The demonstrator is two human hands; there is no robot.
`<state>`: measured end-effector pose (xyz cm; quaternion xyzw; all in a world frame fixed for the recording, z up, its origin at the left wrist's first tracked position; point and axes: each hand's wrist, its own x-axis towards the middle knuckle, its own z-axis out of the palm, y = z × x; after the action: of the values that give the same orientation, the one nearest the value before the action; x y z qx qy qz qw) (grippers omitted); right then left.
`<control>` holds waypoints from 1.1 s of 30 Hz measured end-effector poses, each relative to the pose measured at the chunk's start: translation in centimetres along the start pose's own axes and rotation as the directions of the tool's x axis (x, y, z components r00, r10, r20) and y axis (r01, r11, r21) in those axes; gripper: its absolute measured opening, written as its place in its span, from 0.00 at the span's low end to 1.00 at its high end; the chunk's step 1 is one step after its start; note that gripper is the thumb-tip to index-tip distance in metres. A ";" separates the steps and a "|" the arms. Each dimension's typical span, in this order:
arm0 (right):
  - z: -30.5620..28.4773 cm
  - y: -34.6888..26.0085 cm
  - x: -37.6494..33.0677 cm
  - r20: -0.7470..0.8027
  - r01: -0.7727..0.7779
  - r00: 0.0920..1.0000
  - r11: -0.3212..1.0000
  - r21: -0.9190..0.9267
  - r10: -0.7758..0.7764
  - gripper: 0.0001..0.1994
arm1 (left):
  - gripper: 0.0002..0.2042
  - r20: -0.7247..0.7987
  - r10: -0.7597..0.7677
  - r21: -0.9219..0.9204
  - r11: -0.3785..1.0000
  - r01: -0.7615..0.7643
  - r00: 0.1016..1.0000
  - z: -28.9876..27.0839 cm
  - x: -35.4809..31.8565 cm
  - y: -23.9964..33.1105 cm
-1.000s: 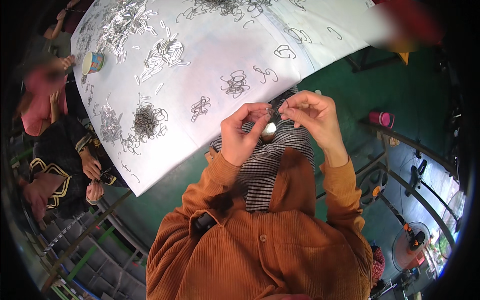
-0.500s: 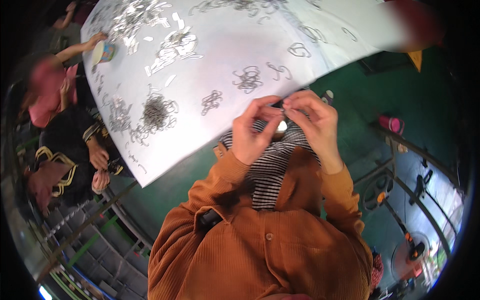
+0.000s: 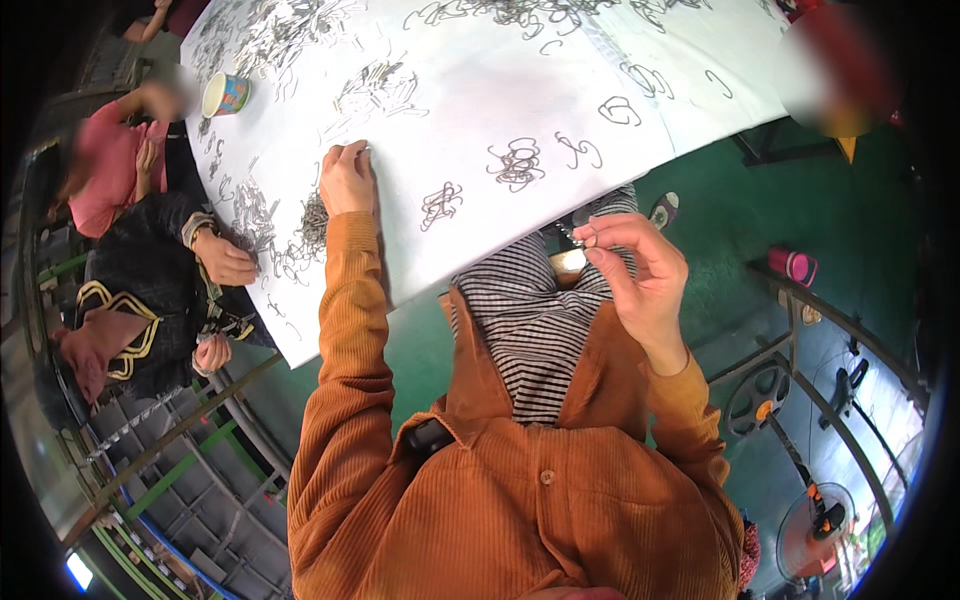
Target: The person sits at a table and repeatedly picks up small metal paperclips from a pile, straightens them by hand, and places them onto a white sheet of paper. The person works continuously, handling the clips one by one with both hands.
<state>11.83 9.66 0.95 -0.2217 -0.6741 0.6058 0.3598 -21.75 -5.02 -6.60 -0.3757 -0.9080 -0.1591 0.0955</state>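
Observation:
My left hand (image 3: pixel 346 182) reaches out over the white table, fingers curled down close together beside a dense pile of small grey metal pieces (image 3: pixel 314 222). Whatever is between those fingertips is hidden. Off the near edge of the table, above my lap, my right hand (image 3: pixel 642 275) pinches a small thin metal piece (image 3: pixel 580 240) between thumb and forefinger; its exact kind is too small to tell. Ahead on the table lie a cluster of curved metal wire pieces (image 3: pixel 516 164), a smaller cluster (image 3: pixel 440 206) and a few loose curved pieces (image 3: pixel 578 150). Thin metal strips (image 3: pixel 378 88) are scattered beyond my left hand.
A paper tub (image 3: pixel 227 94) stands at the table's left side. Two people sit along that side, one with a hand (image 3: pixel 226 260) at the table edge. A pink object (image 3: pixel 792 265) rests on a metal frame at right; a fan (image 3: pixel 815 530) stands lower right.
My left hand has left my right hand and moved forward and left onto the table. My right hand stays above my lap. A neighbour's hand has moved to the table edge; another has left the tub.

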 end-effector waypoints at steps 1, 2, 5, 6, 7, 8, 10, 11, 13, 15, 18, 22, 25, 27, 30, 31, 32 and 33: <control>-0.1 0.1 0.1 -0.003 0.013 1.000 1.000 -0.004 -0.013 0.05 | 0.08 0.001 0.027 0.021 0.999 -0.027 1.000 0.2 0.2 -0.1; -0.1 0.1 0.1 0.000 0.020 1.000 1.000 -0.022 -0.020 0.05 | 0.08 0.017 0.036 0.041 0.998 -0.037 0.999 0.4 0.4 -0.2; -0.2 0.1 0.2 0.022 0.034 0.999 0.997 -0.062 -0.032 0.05 | 0.09 0.075 0.025 0.108 0.994 -0.033 0.997 -0.1 1.0 0.5; -0.2 0.1 0.2 0.029 0.033 0.999 0.997 -0.071 -0.031 0.05 | 0.09 0.100 0.025 0.110 0.993 -0.036 0.995 -0.2 1.1 0.5; -0.1 0.1 0.2 0.038 0.032 0.999 0.996 -0.078 -0.029 0.05 | 0.10 0.125 0.024 0.112 0.993 -0.038 0.992 -0.4 1.3 0.3; 0.0 0.0 0.3 0.050 0.030 0.998 0.997 -0.073 -0.026 0.04 | 0.10 0.150 0.022 0.115 0.993 -0.039 0.988 -0.7 1.3 0.2; 0.1 0.0 0.4 0.052 0.023 0.998 0.997 -0.070 -0.019 0.04 | 0.13 0.276 -0.008 -0.354 0.929 0.109 0.961 -2.1 0.7 2.8; 0.1 0.0 0.4 0.043 0.032 0.999 0.996 -0.088 -0.029 0.04 | 0.14 0.347 0.014 -0.559 0.806 0.195 0.938 -2.8 0.0 5.1; 0.1 0.0 0.4 0.064 0.040 0.997 0.993 -0.110 -0.033 0.04 | 0.14 0.494 0.095 -0.780 0.488 0.392 0.864 -5.0 -2.6 11.7; 0.1 -0.3 0.5 0.067 0.023 0.998 0.993 -0.118 -0.015 0.04 | 0.12 0.523 0.163 -0.841 0.260 0.475 0.837 -6.2 -4.6 15.9; 0.2 -0.1 0.7 0.052 0.025 0.998 0.991 -0.129 -0.018 0.04 | 0.10 0.539 0.120 -0.842 0.101 0.530 0.834 -7.3 -5.6 19.1; -0.3 0.3 0.7 0.035 0.028 0.999 0.987 -0.159 -0.023 0.05 | 0.10 0.557 0.128 -0.830 0.104 0.547 0.821 -8.3 -5.9 20.5; -0.4 0.8 0.7 0.023 0.021 1.000 0.985 -0.171 -0.018 0.04 | 0.09 0.517 0.137 -0.850 0.193 0.490 0.845 -8.6 -5.9 21.0; -0.4 1.0 0.7 0.014 0.010 1.000 0.988 -0.156 -0.008 0.04 | 0.09 0.494 0.143 -0.857 0.247 0.452 0.858 -8.7 -6.1 21.0; -0.6 0.9 0.6 0.048 0.031 0.999 0.982 -0.185 -0.022 0.05 | 0.08 0.470 0.134 -0.851 0.331 0.407 0.872 -9.0 -6.6 21.1; -1.0 0.5 0.8 0.078 0.028 0.997 0.983 -0.180 -0.014 0.04 | 0.07 0.446 0.147 -0.856 0.357 0.374 0.883 -9.1 -6.8 21.0; -1.6 0.4 1.6 0.067 0.057 0.997 0.977 -0.205 -0.044 0.03 | 0.07 0.426 0.149 -0.867 0.348 0.356 0.892 -9.4 -6.9 21.0; -2.3 0.6 2.8 0.059 0.090 0.995 0.970 -0.228 -0.079 0.02 | 0.07 0.399 0.171 -0.875 0.365 0.318 0.901 -9.5 -6.9 21.0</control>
<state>11.70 13.28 1.02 -0.2177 -0.7573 0.5132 0.3402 -1.41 1.03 4.79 -0.3457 -0.6725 -0.5592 -0.3398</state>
